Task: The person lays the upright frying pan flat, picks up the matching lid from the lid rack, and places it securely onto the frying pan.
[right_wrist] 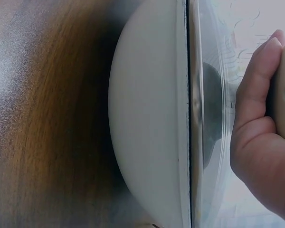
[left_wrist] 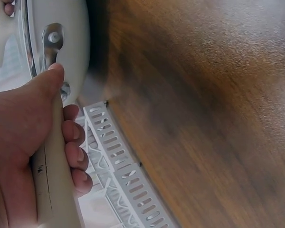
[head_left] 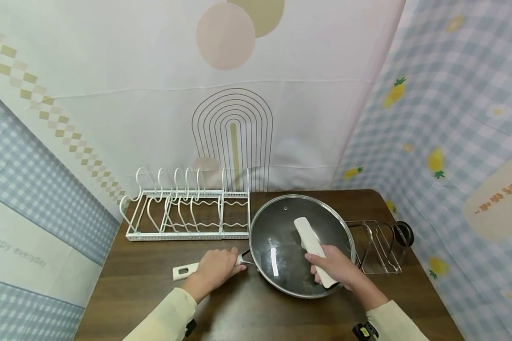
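Observation:
A frying pan [right_wrist: 147, 104] with a pale, rounded outer wall stands on the brown table, covered by a glass lid [head_left: 273, 222] with a metal rim. My left hand [head_left: 215, 270] grips the pan's cream handle [head_left: 185, 271], its thumb lying along the top near the metal joint, as the left wrist view shows. On the lid, my right hand [head_left: 334, 265] holds the long cream lid handle [head_left: 308, 234], fingers curled round its nearer half. In the right wrist view the lid sits along the pan's rim. The pan's inside looks dark through the glass.
Left of the pan, a white rack [head_left: 187, 236] with several upright curved dividers stands at the back of the table [head_left: 153, 279]. Behind the pan's right side is a thin metal wire rack [head_left: 381, 248] with a black round part [head_left: 404, 234]. Patterned cloths hang around the table.

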